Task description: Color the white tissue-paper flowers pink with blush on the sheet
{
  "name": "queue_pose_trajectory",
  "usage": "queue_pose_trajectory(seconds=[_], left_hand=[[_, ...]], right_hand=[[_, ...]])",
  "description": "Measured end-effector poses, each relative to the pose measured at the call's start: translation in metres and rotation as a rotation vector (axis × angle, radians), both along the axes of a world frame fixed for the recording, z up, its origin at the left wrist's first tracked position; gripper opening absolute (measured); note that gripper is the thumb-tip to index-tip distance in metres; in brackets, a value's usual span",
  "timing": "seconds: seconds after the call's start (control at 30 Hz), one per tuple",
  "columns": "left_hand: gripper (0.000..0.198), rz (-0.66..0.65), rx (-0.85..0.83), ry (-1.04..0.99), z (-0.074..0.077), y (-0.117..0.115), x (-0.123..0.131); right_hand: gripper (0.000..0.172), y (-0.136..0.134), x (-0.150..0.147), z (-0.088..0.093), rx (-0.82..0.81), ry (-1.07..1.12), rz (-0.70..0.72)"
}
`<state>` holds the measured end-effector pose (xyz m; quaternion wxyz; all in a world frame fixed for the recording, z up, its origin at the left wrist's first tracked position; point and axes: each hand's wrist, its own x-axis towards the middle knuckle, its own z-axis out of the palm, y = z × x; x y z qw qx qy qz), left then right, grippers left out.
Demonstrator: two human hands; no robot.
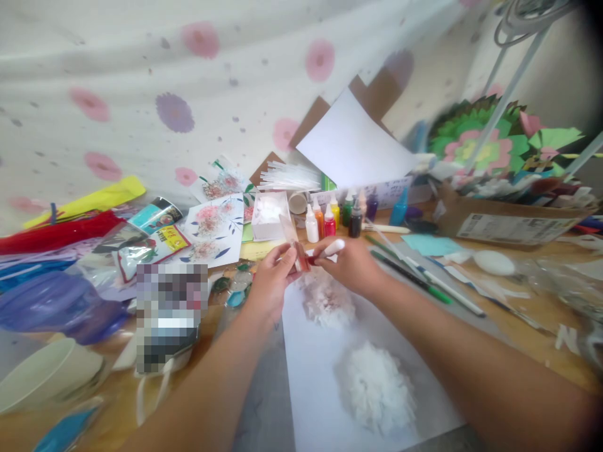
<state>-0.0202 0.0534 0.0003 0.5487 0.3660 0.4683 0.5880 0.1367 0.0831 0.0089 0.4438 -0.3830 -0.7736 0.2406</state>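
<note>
- Left grip (272,276): grasping a small reddish-brown case (302,258) with a clear lid (287,231).
- Between the grips, lower: ruffled white flower with pinkish-brown centre (330,300), on white paper (311,402).
- Right grip (351,267): pinching a slim white-ended stick (332,248), its dark red end at the case.
- Farther right: ruffled all-white flower (380,386) on the same paper.

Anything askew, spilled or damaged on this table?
No spill or damage visible. Behind the dropper bottles, a white sheet sits askew before brown boards. The fluffy pompom below the right hand has brownish tinting; stain or intended, can't tell. A pixelated patch hides part of the left.
</note>
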Motion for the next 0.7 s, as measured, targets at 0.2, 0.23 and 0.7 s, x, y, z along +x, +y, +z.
queue_pose_trajectory(seconds=[0.2, 0.23, 0.7], left_hand=[[0.050, 0.001, -0.001, 0.014, -0.0010, 0.0014, 0.0002], [0.051, 0.005, -0.001, 0.020, -0.0008, 0.0015, 0.0003], [0.049, 0.001, 0.023, 0.023, -0.0025, 0.0022, 0.0005]], right_hand=[[0.016, -0.0019, -0.0015, 0.0002, 0.053, -0.059, 0.085], [0.016, -0.0014, -0.0015, -0.0003, 0.066, -0.086, 0.058], [0.015, 0.0005, -0.0022, 0.0006, 0.018, 0.013, -0.006]])
